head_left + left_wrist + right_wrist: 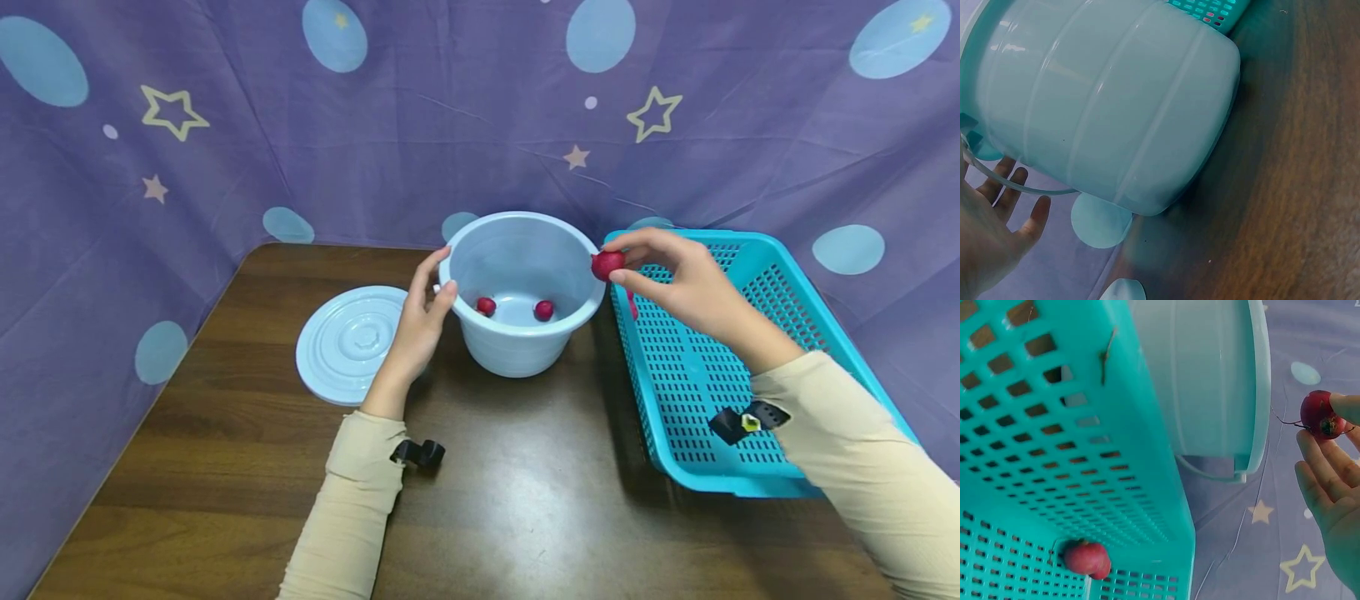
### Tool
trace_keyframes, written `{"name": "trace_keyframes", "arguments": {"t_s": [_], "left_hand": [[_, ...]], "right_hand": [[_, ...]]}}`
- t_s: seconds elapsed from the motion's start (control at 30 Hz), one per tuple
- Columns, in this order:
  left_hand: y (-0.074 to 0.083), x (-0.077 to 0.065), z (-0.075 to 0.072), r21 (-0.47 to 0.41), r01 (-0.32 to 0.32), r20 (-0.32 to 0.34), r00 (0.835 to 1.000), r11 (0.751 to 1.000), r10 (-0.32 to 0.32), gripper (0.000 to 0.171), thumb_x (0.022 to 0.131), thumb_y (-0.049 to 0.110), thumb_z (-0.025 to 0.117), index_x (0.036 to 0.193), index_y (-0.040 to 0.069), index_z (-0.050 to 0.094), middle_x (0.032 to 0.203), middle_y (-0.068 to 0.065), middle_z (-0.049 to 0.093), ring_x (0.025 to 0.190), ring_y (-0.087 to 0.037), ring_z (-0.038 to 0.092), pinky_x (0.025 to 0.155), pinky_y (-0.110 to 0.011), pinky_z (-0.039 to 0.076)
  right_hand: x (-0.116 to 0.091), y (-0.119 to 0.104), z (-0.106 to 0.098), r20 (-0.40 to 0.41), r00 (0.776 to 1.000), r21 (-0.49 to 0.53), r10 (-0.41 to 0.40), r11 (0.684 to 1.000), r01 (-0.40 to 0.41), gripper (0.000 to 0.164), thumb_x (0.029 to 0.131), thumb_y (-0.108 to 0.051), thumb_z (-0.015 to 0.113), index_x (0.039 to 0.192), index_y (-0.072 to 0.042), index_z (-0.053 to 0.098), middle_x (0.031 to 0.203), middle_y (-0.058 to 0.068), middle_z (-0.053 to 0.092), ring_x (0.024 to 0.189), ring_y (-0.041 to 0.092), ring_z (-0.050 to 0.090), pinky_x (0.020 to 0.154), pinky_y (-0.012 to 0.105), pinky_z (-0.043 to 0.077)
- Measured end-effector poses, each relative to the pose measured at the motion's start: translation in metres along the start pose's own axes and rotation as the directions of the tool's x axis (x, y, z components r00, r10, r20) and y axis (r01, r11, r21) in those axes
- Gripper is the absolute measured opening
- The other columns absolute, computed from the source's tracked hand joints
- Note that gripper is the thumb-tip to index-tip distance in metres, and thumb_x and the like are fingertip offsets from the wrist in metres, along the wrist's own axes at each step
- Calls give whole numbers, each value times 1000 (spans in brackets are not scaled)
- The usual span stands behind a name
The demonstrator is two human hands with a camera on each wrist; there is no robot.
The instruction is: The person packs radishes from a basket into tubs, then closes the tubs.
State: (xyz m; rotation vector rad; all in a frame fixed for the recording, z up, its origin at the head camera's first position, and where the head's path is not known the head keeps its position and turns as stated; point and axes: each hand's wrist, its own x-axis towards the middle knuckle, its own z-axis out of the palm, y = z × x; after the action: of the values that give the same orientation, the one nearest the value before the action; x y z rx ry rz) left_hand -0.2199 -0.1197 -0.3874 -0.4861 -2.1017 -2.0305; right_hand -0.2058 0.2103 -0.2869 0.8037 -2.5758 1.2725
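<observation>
My right hand pinches a red radish between thumb and fingertips, just off the right rim of a pale blue bucket. Thin roots trail from the radish in the right wrist view. Inside the bucket lie two more radishes, one at the left and one at the right. At the bucket's left rim, my left hand rests its spread fingers and thumb. In the left wrist view those fingers reach past the thin bail handle, against the bucket's outer side.
A turquoise perforated basket stands at the right, under my right forearm; red radishes lie in its corner. The round pale blue lid lies flat left of the bucket. Behind the wooden table hangs a purple patterned cloth.
</observation>
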Motion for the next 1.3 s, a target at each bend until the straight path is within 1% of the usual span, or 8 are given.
{"name": "trace_keyframes", "arguments": {"t_s": [0.33, 0.43, 0.57, 0.67, 0.87, 1.07, 1.13, 1.3], "left_hand": [[-2, 0, -1, 13, 3, -9, 1000, 1000, -2, 59, 95, 32, 54, 150, 16, 39, 137, -12, 44, 114, -16, 44, 95, -34, 40], [-2, 0, -1, 13, 6, -9, 1000, 1000, -5, 59, 95, 33, 54, 150, 17, 39, 137, -11, 44, 114, -16, 44, 95, -35, 40], [-1, 0, -1, 12, 4, -8, 1000, 1000, -4, 60, 95, 34, 54, 150, 16, 39, 138, -11, 44, 115, -16, 44, 96, -34, 40], [-1, 0, -1, 11, 1, -7, 1000, 1000, -1, 60, 95, 33, 54, 150, 16, 39, 138, -12, 44, 115, -16, 44, 96, -34, 40], [0, 1, 0, 12, 1, -3, 1000, 1000, -1, 59, 96, 32, 54, 150, 15, 39, 139, -13, 43, 116, -17, 44, 96, -34, 40], [0, 2, 0, -3, 2, 5, 1000, 1000, -2, 58, 97, 30, 53, 151, 16, 38, 140, -13, 42, 117, -18, 43, 97, -34, 40], [0, 2, 0, -3, 2, 8, 1000, 1000, -1, 58, 97, 30, 53, 151, 16, 38, 141, -13, 42, 117, -18, 44, 97, -34, 40], [0, 1, 0, 14, 2, 3, 1000, 1000, -2, 58, 96, 31, 54, 151, 16, 39, 140, -12, 43, 115, -17, 44, 95, -34, 40]], "right_hand": [[9, -8, 11, 62, 998, -3, 5, 1000, -5, 34, 92, -14, 71, 125, -15, 66, 113, 0, 67, 101, 10, 63, 85, 21, 48], [11, -9, 14, 90, 996, 3, 18, 1000, -18, 33, 92, -16, 71, 125, -16, 66, 110, 1, 68, 100, 12, 62, 70, 25, 52], [14, -8, 19, 120, 993, 4, -3, 1000, 3, 32, 92, -16, 72, 124, -14, 66, 108, -1, 68, 98, 11, 62, 70, 29, 53], [16, -7, 24, 142, 989, -14, -43, 999, 45, 33, 90, -15, 73, 122, -13, 67, 107, -2, 68, 96, 10, 62, 83, 30, 50], [21, -7, 31, 209, 974, -10, -84, 996, 88, 33, 88, -12, 76, 120, -11, 68, 108, 2, 69, 96, 15, 64, 85, 44, 50], [22, -5, 34, 244, 964, -31, -105, 993, 116, 32, 86, -11, 77, 118, -12, 69, 112, -3, 69, 97, 13, 64, 88, 41, 50], [22, -5, 35, 248, 963, -47, -110, 991, 125, 32, 86, -11, 77, 117, -13, 69, 113, -5, 69, 97, 12, 63, 87, 39, 50], [21, -4, 36, 253, 959, -64, -129, 987, 149, 31, 86, -12, 77, 116, -14, 69, 113, -6, 68, 97, 12, 62, 85, 39, 50]]}}
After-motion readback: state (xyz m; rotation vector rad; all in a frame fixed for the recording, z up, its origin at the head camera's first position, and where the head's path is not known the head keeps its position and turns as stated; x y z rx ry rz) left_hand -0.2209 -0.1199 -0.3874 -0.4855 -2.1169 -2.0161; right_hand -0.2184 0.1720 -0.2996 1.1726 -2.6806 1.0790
